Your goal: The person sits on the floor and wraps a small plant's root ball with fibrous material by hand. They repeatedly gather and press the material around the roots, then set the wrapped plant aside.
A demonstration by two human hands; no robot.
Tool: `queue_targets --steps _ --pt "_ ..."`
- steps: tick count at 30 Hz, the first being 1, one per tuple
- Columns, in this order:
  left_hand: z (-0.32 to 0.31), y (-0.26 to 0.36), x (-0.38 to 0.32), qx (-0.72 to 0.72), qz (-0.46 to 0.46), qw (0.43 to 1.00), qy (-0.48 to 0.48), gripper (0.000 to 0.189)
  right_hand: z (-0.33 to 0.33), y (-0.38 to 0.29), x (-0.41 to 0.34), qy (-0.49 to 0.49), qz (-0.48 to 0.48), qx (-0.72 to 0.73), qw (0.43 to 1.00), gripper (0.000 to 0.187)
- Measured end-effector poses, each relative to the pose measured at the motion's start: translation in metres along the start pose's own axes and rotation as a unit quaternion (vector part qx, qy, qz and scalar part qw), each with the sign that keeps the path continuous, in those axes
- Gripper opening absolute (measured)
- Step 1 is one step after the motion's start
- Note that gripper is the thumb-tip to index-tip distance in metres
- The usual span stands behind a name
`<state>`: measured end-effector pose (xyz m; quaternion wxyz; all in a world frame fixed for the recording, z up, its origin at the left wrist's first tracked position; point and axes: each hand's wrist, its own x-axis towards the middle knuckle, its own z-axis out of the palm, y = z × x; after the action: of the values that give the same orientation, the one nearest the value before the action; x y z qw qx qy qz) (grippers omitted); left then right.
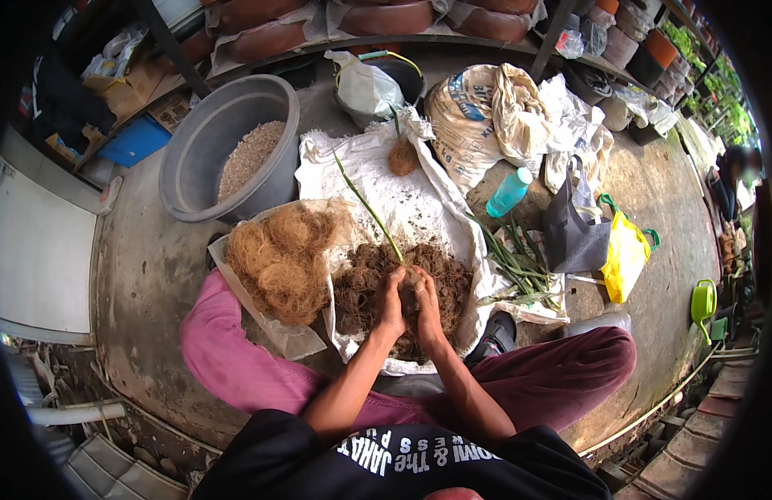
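My left hand and my right hand are cupped around a brown clump of root medium at the base of a long green plant shoot. The shoot leans up and to the left. Beneath my hands, dark fibrous growing medium lies on a white woven sack. Tan coconut fibre is heaped on a plastic sheet to the left. Farther up the sack sits a fibre-wrapped ball with a green shoot. Cut green leafy shoots lie to the right.
A large grey tub holds pale granules. Beyond the sack are a bucket and a filled woven bag. A turquoise bottle, a grey bag and a yellow bag are at right. A person is at far right.
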<state>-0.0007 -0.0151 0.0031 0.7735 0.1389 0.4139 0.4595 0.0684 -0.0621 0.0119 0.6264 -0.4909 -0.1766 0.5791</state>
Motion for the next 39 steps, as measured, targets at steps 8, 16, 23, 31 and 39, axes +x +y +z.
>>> queue_targets --steps 8,16,23,31,39 --pt "0.003 -0.002 -0.011 0.122 0.13 0.982 -0.064 0.007 0.001 0.013 -0.004 0.014 -0.1 0.019 0.995 0.045" --pt "0.012 0.006 -0.016 0.078 0.097 0.988 -0.09 0.012 0.0 0.003 -0.006 0.002 -0.123 -0.011 0.992 0.052" --pt "0.004 -0.003 -0.006 0.127 0.072 0.987 0.071 0.034 0.006 -0.021 -0.003 -0.026 -0.143 -0.123 0.982 0.064" --pt "-0.001 0.006 -0.001 0.079 -0.025 0.996 0.043 0.068 -0.007 -0.006 0.004 -0.056 -0.25 -0.277 0.926 0.051" --pt "-0.021 -0.007 0.003 0.113 0.011 0.989 0.094 0.056 0.001 0.007 -0.009 -0.051 -0.342 -0.324 0.881 0.037"
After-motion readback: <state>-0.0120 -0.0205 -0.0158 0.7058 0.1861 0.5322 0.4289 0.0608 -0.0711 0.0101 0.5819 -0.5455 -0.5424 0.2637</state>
